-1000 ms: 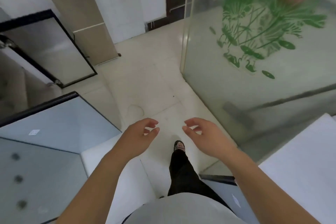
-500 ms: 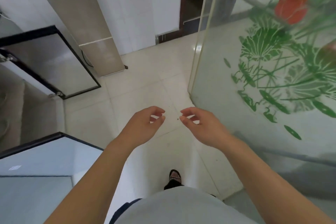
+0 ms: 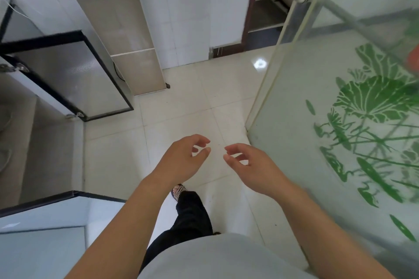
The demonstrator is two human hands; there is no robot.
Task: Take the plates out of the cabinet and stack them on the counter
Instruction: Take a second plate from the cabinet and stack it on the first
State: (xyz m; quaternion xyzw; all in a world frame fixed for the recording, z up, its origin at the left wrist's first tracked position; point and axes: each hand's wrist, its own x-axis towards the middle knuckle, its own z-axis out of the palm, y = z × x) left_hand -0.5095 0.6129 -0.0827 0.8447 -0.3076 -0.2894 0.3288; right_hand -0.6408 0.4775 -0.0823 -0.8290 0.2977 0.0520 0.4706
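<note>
No plates show anywhere, so by my judgement the task has hardly begun: nothing is stacked, and all the fetching is left. The left hand and right hand hang empty, fingers loosely curled and apart, over the tiled floor just left of the frosted glass door. A dark-framed cabinet door stands open far to that door's left.

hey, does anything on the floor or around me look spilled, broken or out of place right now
Nothing stands out. The tiled floor looks dry and unbroken; the bright spot on it seems to be a light reflection. The left hand and right hand are empty, fingers loosely curled. The glass door with green leaf print shows no cracks. No plates are in view.
</note>
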